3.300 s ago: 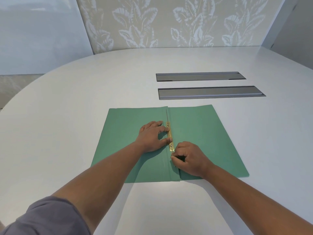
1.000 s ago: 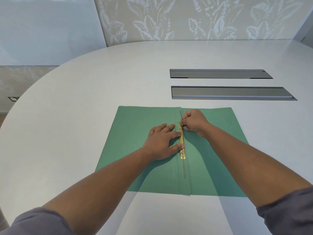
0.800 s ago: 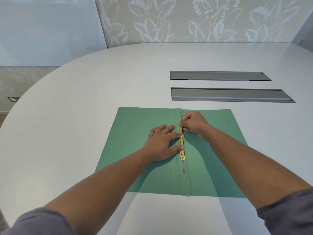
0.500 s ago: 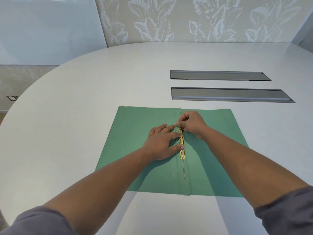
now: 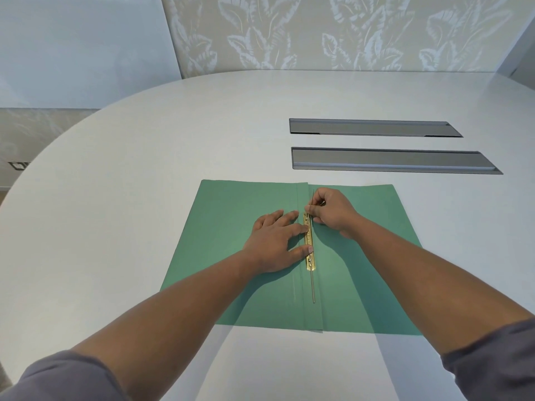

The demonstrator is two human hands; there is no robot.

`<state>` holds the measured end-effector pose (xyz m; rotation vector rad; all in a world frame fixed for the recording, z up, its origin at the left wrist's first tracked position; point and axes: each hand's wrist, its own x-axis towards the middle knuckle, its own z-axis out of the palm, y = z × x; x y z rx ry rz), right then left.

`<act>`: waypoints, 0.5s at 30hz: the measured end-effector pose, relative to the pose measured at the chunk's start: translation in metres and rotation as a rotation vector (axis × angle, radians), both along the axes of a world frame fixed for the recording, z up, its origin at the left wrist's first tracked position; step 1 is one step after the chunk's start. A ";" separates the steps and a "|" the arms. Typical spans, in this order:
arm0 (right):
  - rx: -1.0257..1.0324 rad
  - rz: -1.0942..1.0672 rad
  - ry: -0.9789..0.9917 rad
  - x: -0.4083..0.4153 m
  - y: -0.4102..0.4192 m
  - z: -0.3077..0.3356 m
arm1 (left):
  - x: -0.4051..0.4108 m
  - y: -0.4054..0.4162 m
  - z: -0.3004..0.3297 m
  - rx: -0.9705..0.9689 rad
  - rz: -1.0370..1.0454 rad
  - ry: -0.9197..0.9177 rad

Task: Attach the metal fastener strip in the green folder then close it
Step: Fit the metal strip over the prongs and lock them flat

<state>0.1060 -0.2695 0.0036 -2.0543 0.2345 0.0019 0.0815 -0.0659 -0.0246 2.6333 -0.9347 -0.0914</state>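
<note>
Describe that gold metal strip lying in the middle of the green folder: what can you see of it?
The metal fastener strip is a narrow, shiny brass-coloured bar lying flat along the spine fold of the open green folder. A thin grey prong runs out from its near end; another shows past its far end. The left hand lies flat beside it, fingertips pressing its edge, while the right hand pinches at its far end. Its small fittings are too fine to make out.

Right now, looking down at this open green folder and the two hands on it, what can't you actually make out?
- Far end of the brass fastener strip, head view: covered by the right hand.
- Whether the thin metal prong is locked in the strip: too small.
- Folder surface beneath the left hand: hidden.
- Engraving on the strip: too small.
- Both elbows: cut off by the bottom edge.
</note>
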 end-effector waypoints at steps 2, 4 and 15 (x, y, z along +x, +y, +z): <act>-0.017 0.006 -0.018 0.000 0.001 -0.002 | -0.002 0.000 0.001 0.004 -0.008 -0.018; -0.036 0.005 -0.035 0.001 0.001 -0.004 | -0.004 0.000 0.002 0.012 -0.026 -0.042; -0.061 0.001 -0.054 -0.001 0.002 -0.005 | -0.012 -0.002 0.006 0.040 -0.101 -0.093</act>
